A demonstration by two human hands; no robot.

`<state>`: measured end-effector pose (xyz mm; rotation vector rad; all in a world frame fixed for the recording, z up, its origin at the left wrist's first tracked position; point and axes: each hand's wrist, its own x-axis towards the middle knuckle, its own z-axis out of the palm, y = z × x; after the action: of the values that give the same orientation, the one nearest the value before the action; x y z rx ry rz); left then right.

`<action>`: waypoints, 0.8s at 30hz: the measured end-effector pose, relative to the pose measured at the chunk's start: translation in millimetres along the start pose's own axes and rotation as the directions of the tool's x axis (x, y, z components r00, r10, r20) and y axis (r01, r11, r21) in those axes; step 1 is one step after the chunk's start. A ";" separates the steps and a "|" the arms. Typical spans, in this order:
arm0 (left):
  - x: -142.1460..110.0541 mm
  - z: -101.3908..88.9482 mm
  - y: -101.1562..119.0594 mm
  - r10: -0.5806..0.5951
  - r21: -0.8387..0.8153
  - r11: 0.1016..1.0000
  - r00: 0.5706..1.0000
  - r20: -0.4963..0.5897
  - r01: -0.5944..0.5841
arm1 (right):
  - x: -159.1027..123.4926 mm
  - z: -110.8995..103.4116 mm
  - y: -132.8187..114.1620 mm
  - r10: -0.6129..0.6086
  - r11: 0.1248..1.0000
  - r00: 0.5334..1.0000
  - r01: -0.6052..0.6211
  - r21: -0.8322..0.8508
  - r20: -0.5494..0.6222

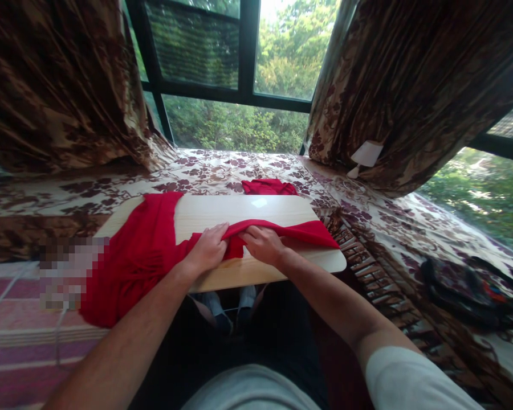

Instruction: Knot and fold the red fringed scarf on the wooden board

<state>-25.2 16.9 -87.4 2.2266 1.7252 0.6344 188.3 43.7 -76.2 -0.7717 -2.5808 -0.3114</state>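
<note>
Left hand [211, 246] and right hand [261, 242] pinch a narrow strip of red cloth [154, 233], which lies across the pale table [222, 210] and drapes off its left end; gentle, even tension should keep edges straight.

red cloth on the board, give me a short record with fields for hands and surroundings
left hand: holds the red cloth near the middle of the pale board
right hand: holds it too, just to the right
cloth: narrow strip reaching the board's right side
left side: loose red heap over the board's edge
beyond far edge: more red fabric
background: patterned curtains, white lamp
</note>
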 end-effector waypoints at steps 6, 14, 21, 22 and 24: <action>-4.8 -11.7 7.0 -0.018 -0.090 0.996 1.000 -0.012 0.016 | 2.5 -19.1 -12.3 -0.045 0.999 0.999 0.045 -0.015 0.000; -6.1 -7.5 2.4 0.018 0.006 1.000 0.999 0.047 -0.018 | -10.3 0.6 -17.1 -0.159 0.986 0.987 0.159 -0.052 0.015; -11.7 -5.8 3.9 0.071 0.200 0.975 0.987 0.148 -0.100 | -29.4 8.9 -7.6 -0.112 0.994 0.990 0.112 0.002 0.086; -11.9 -5.4 4.2 0.069 0.213 0.972 0.986 0.155 -0.102 | -32.5 8.5 -5.2 -0.069 0.998 0.991 0.068 0.017 0.115; -12.2 -4.1 3.8 0.066 0.224 0.969 0.984 0.163 -0.102 | -38.5 6.4 0.8 0.040 0.999 0.982 -0.045 0.019 0.186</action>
<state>-26.5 3.9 -84.3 2.4439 1.7103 0.2779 215.7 28.4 -99.4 -0.8842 -2.7310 -0.2043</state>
